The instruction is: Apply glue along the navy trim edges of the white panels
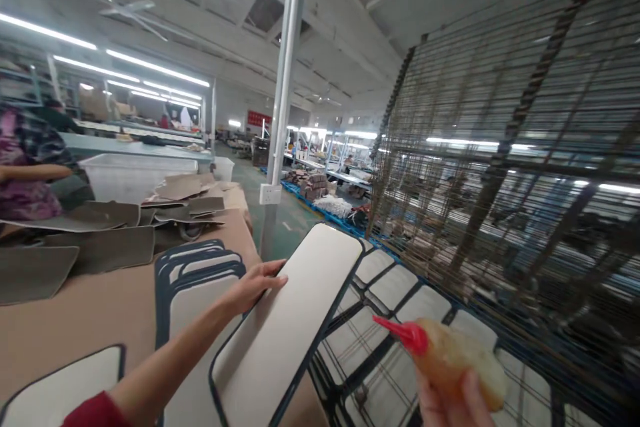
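My left hand (261,285) grips the upper left edge of a long white panel (295,320) with rounded corners and a dark border. The panel is tilted above the table's right edge. In my right hand (450,397) is a glue bottle (460,360) with a red pointed nozzle, lying nearly sideways and aimed left toward the panel, apart from it. Behind my left forearm sits a stack of similar dark-edged panels (200,280). Another white panel (70,387) lies at the lower left, partly covered by my red sleeve.
Several white panels (395,287) lie on a wire rack at right, beside raised wire shelves (475,113). Grey-brown sheets (110,247) cover the far side of the brown table (115,310). A white bin (135,177), a metal post (285,80) and a co-worker (35,160) are beyond.
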